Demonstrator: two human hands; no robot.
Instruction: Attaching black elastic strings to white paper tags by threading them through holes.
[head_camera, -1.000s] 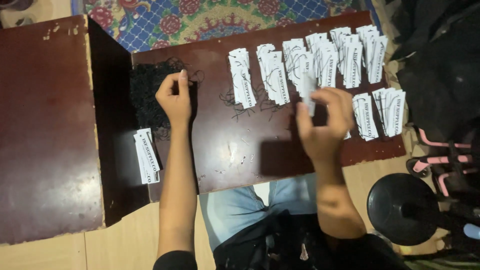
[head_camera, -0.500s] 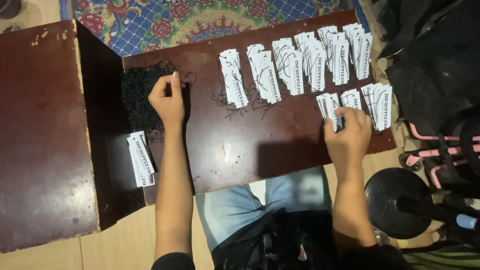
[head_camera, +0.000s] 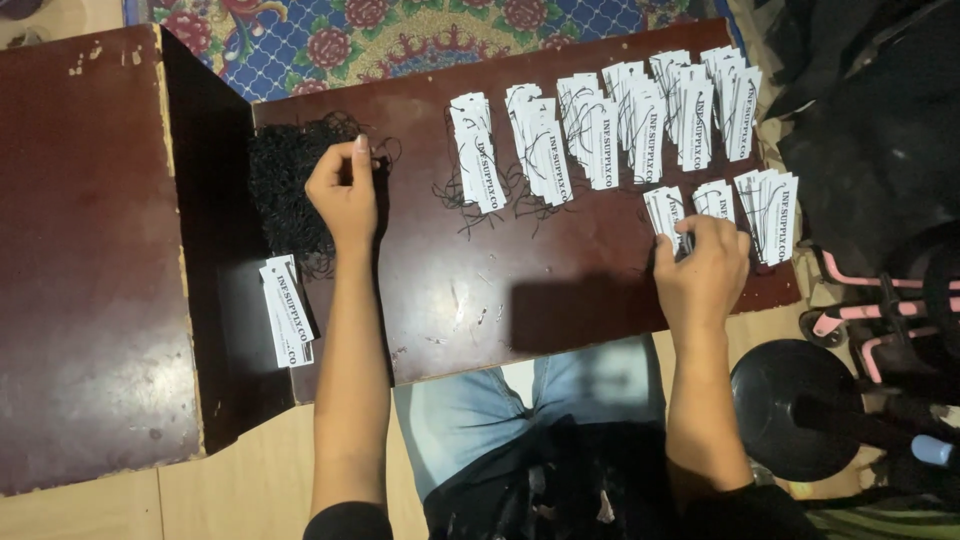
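Having settled: right hand on tags

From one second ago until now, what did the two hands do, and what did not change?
The right hand moved from the table's middle out to the right and came down on the short front row of white tags, fingers touching them. The left hand stayed on the pile of black strings. The long back row of tags and the small tag stack on the left kept their places.

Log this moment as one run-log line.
left hand: on black string pile | right hand: on white tag stack | surface: dark wooden board
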